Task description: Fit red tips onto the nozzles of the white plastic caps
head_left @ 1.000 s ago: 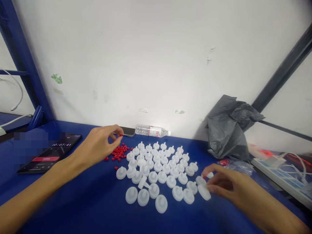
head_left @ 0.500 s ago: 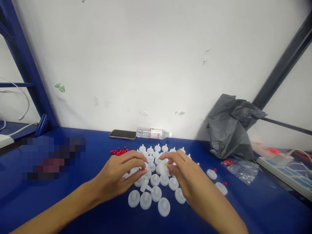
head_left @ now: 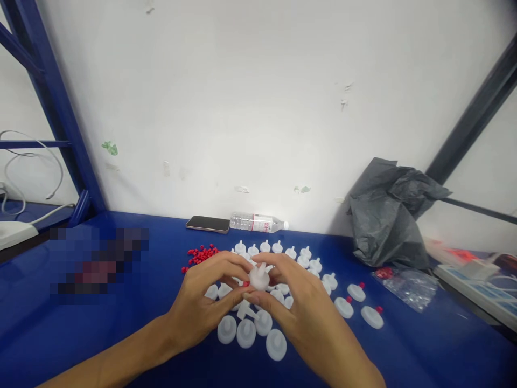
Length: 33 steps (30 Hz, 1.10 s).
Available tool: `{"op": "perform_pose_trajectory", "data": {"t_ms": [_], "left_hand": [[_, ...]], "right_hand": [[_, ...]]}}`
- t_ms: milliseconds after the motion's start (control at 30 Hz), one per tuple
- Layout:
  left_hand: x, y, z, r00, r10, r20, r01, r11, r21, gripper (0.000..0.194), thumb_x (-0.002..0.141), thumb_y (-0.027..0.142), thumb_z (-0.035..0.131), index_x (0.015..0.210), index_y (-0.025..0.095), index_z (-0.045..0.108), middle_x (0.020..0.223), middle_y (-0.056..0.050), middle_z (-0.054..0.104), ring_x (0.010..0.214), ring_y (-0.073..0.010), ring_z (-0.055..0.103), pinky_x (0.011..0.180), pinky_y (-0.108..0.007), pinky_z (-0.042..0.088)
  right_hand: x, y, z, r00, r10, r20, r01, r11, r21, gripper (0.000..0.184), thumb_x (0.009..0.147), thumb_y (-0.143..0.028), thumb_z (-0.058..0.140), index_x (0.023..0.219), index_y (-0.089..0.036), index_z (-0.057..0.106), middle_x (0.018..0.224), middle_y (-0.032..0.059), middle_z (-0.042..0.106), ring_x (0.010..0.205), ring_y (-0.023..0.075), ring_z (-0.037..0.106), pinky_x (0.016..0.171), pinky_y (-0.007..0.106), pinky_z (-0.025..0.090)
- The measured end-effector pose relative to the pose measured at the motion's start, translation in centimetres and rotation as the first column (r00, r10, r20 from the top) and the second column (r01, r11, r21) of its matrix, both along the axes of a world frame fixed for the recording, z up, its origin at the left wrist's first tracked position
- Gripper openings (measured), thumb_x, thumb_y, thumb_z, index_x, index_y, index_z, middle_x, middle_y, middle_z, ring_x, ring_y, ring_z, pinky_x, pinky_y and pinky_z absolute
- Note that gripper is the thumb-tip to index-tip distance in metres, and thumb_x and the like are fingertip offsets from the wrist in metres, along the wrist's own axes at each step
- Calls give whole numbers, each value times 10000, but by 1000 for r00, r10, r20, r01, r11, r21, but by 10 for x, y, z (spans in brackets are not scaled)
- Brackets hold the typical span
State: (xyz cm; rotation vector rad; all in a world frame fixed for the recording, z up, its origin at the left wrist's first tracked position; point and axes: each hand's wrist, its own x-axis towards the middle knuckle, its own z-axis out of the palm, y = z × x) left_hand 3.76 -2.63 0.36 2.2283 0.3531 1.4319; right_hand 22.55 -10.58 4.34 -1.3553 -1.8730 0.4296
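In the head view my right hand [head_left: 302, 302] grips a white plastic nozzle cap [head_left: 259, 277], a round disc with a spout, above the others. My left hand [head_left: 204, 288] pinches a small red tip cap [head_left: 246, 284] between thumb and fingertips, close beside the white piece; whether the two touch I cannot tell. Under and around both hands stand many white nozzle caps [head_left: 276, 345], spouts up. A white T-shaped piece [head_left: 244, 310] lies among them. Loose red tip caps [head_left: 202, 254] form a pile behind my left hand.
On the right lie several white nozzle caps with red tips [head_left: 372, 317]. A phone [head_left: 207, 223] and a plastic bottle [head_left: 258, 222] lie along the wall. A grey plastic bag [head_left: 388, 215], a clear bag [head_left: 407, 288] and a power strip [head_left: 464, 280] are further right on the blue table [head_left: 153, 345].
My hands have come together, bringing the white nozzle cap and the red tip cap side by side. Another red-tipped nozzle cap shows beside my right hand. The view has shifted slightly.
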Motion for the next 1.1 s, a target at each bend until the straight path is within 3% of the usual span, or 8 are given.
{"op": "perform_pose_trajectory", "data": {"t_ms": [100, 267, 400, 633, 900, 1100], "left_hand": [[-1, 1, 0, 1000, -16, 15, 17, 994, -106, 137, 889, 131, 667, 992, 207, 715, 1023, -68, 696, 901, -156, 672, 689, -215, 579], [-4, 3, 4, 994, 102, 45, -90, 975, -205, 177, 918, 192, 648, 1048, 245, 756, 1009, -62, 676, 884, -154, 650, 703, -233, 569], [-3, 0, 6, 995, 97, 21, -91, 977, -191, 189, 897, 174, 673, 1034, 267, 766, 971, -38, 715, 891, -158, 667, 763, -252, 567], [2, -6, 4, 996, 66, -55, -70, 994, -81, 202, 884, 121, 669, 1014, 235, 774, 957, -24, 786, 872, -171, 734, 803, -255, 595], [1, -4, 2, 995, 68, -67, -71, 997, -40, 227, 873, 114, 682, 1040, 243, 766, 985, -12, 786, 898, -161, 738, 827, -237, 600], [0, -2, 5, 986, 150, -72, -162, 965, -207, 142, 895, 226, 678, 1005, 215, 767, 913, -33, 787, 766, -166, 738, 686, -238, 611]], "right_hand": [[1, 2, -1, 999, 10, 30, -10, 1000, 28, 311, 934, -327, 650, 1231, -396, 586, 1214, -28, 655, 1080, 200, 635, 935, 368, 535], [2, 4, -6, 992, -73, 107, 65, 995, 74, 628, 907, -201, 644, 1427, -456, 403, 1205, -5, 654, 1057, 218, 665, 883, 401, 572], [1, 4, -10, 992, -79, 93, 75, 996, 42, 734, 877, -187, 666, 1474, -432, 318, 1139, 1, 656, 1003, 218, 679, 888, 421, 574], [0, 6, -13, 990, -50, 132, 42, 997, 59, 765, 865, -136, 655, 1475, -445, 313, 1227, 18, 640, 1120, 249, 640, 929, 472, 553], [-1, 5, -11, 990, -43, 131, 33, 997, 73, 706, 877, -108, 620, 1450, -429, 360, 1199, 11, 643, 1031, 225, 663, 897, 448, 565], [1, 2, -4, 989, -109, 104, 88, 979, 184, 586, 891, -213, 672, 1395, -398, 436, 1145, 13, 652, 1055, 230, 650, 904, 411, 567]]}}
